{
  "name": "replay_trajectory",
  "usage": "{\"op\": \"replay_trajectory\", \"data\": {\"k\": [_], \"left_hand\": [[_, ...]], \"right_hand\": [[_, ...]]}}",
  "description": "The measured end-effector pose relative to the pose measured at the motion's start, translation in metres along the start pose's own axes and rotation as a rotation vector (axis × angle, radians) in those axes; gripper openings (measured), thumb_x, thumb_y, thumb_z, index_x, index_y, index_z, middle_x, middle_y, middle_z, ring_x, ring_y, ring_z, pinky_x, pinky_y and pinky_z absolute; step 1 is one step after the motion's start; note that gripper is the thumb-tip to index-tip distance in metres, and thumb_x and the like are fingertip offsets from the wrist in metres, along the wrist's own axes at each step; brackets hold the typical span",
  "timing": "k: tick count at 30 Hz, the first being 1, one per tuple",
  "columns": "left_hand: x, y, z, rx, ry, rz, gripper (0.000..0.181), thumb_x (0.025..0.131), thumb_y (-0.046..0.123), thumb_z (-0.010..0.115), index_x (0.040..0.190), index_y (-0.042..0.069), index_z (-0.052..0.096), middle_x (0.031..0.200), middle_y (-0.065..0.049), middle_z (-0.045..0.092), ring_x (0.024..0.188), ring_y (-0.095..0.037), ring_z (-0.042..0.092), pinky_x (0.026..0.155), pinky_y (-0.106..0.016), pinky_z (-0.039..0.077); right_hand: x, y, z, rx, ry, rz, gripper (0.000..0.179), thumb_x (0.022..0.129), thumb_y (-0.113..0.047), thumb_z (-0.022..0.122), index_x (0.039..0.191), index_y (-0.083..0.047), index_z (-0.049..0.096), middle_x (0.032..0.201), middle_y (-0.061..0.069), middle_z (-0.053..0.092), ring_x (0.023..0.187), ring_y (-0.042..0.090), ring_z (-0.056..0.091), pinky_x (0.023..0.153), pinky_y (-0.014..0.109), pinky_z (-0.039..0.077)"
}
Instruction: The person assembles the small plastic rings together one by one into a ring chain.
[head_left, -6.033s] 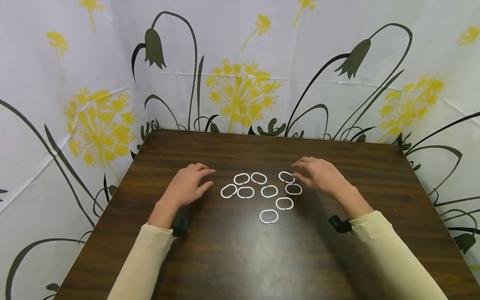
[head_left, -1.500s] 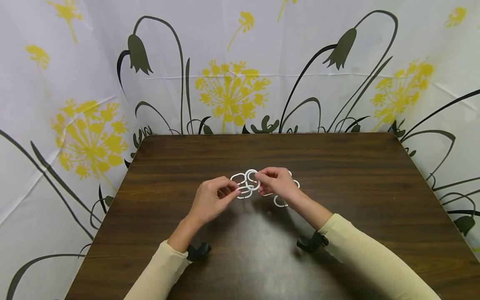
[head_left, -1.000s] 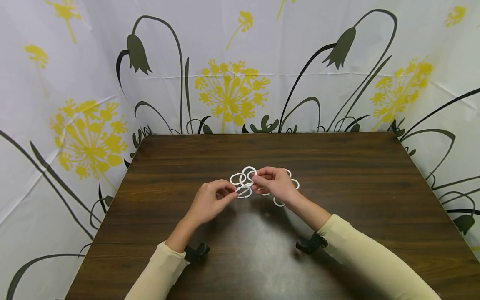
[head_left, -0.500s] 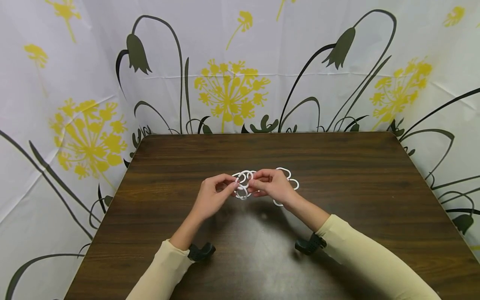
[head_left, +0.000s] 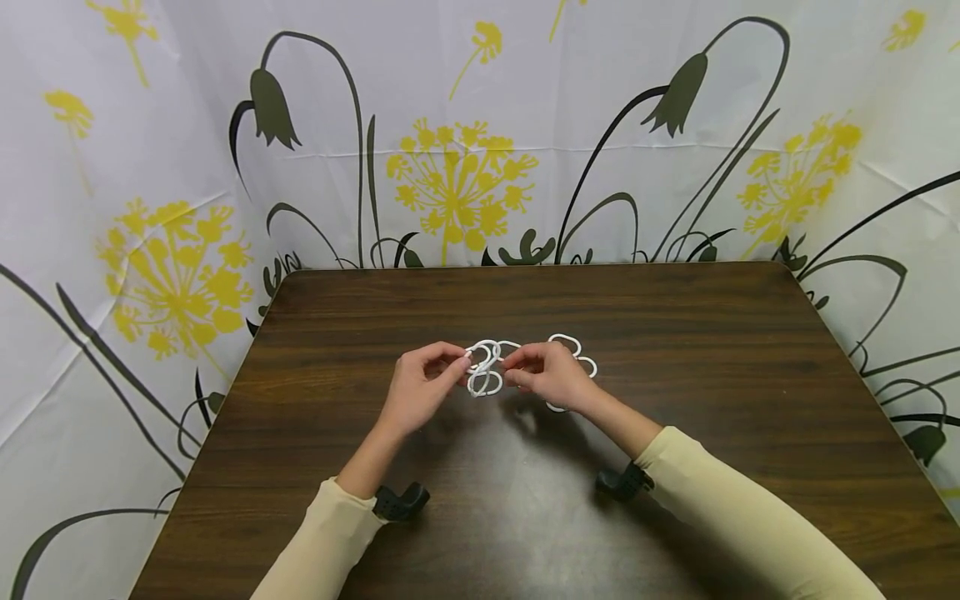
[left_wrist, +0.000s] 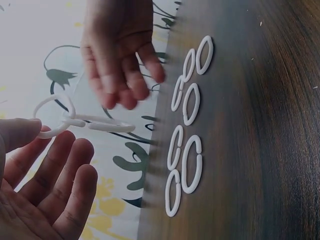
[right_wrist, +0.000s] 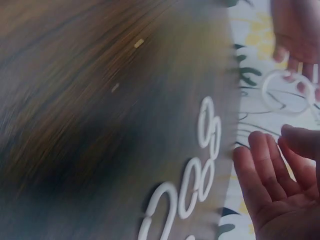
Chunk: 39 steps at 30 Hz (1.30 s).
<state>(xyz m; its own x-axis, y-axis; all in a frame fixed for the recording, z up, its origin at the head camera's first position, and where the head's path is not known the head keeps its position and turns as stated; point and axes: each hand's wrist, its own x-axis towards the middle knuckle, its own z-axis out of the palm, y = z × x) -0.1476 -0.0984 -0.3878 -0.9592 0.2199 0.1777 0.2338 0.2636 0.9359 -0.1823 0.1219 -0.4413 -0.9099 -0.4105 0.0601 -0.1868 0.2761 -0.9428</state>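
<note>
My left hand (head_left: 423,387) pinches a white oval plastic chain link (left_wrist: 52,133) between thumb and fingertips above the table. A second white link (left_wrist: 110,128) hangs hooked through it. In the head view these two overlap loose links lying behind them. Just to the right, my right hand (head_left: 551,377) hovers with bent, relaxed fingers. The left wrist view shows that hand (left_wrist: 120,65) apart from the hanging link, and in the right wrist view nothing lies between its fingers (right_wrist: 267,170). Each oval has a small gap in one long side.
Several loose white links (left_wrist: 200,170) lie flat on the dark wood-grain table (head_left: 517,508) beneath the hands, some touching. A few of them (head_left: 566,337) show past the right hand. Behind the table hangs a white curtain (head_left: 480,75) printed with flowers.
Six seconds ago both hands were apart and all links lay loose. Later each hand pinched one link; now the two are joined in the left hand, and the right hand has let go.
</note>
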Motion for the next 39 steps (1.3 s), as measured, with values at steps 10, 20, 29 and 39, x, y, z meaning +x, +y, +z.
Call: {"op": "replay_trajectory", "data": {"k": [10, 20, 29, 39], "left_hand": [[-0.001, 0.0, -0.003, 0.007, -0.023, 0.013, 0.013, 0.093, 0.002, 0.065, 0.098, -0.009, 0.068, 0.082, -0.028, 0.067, 0.071, -0.041, 0.065, 0.055, -0.027, 0.053], [-0.001, -0.003, -0.005, 0.03, -0.042, 0.033, 0.011, 0.094, 0.003, 0.065, 0.098, -0.006, 0.069, 0.08, -0.026, 0.066, 0.065, -0.016, 0.064, 0.057, -0.039, 0.056], [0.006, -0.032, -0.004, 0.017, -0.04, 0.024, 0.013, 0.094, 0.006, 0.065, 0.1, -0.005, 0.069, 0.08, -0.024, 0.068, 0.07, -0.039, 0.065, 0.057, -0.041, 0.056], [0.009, -0.045, -0.005, 0.001, -0.028, 0.05, 0.013, 0.094, 0.015, 0.068, 0.098, 0.003, 0.071, 0.077, -0.012, 0.069, 0.068, -0.028, 0.066, 0.055, -0.035, 0.055]], "right_hand": [[-0.001, 0.018, 0.006, -0.648, -0.093, -0.347, 0.017, 0.087, -0.005, 0.071, 0.104, -0.006, 0.074, 0.098, 0.003, 0.069, 0.091, 0.016, 0.065, 0.081, 0.035, 0.053], [0.008, 0.037, 0.015, -0.921, -0.159, -0.576, 0.033, 0.091, -0.005, 0.064, 0.124, -0.008, 0.067, 0.126, 0.005, 0.061, 0.117, 0.02, 0.058, 0.098, 0.045, 0.045], [0.015, 0.04, 0.022, -0.954, -0.176, -0.589, 0.028, 0.096, -0.008, 0.057, 0.122, -0.009, 0.068, 0.122, 0.004, 0.065, 0.116, 0.02, 0.058, 0.099, 0.046, 0.045], [0.021, 0.04, 0.028, -1.034, -0.034, -0.511, 0.014, 0.088, -0.015, 0.07, 0.101, -0.017, 0.069, 0.099, 0.0, 0.065, 0.095, 0.022, 0.063, 0.079, 0.041, 0.049]]}}
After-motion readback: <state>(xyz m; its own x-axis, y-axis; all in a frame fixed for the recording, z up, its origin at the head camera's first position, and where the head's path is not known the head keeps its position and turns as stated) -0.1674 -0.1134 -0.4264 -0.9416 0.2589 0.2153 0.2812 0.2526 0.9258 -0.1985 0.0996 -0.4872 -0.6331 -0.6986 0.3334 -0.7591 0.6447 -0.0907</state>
